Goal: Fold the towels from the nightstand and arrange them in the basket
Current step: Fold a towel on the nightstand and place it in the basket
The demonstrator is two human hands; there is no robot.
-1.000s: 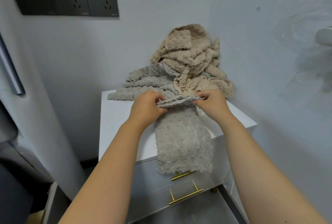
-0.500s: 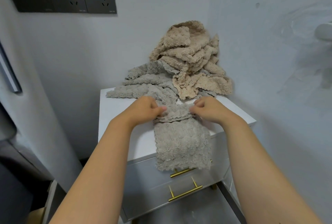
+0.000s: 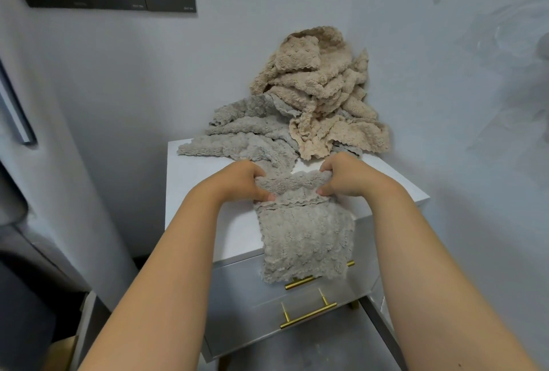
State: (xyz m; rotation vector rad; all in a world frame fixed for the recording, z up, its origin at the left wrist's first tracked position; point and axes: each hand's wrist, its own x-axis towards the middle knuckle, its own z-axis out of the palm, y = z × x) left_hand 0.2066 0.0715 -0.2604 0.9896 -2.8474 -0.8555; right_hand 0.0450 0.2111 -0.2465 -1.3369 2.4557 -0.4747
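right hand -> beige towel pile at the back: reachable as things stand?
Probably yes. The beige towel pile sits just behind the right hand on the nightstand, with nothing between them. But its fingers grip the grey towel, so it would need to let go first.

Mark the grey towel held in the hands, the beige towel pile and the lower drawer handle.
grey towel (image 3: 306, 240), head view, on its flat hanging part.
beige towel pile (image 3: 320, 85), head view, on its crumpled middle.
lower drawer handle (image 3: 309, 315), head view, on the middle of the bar.
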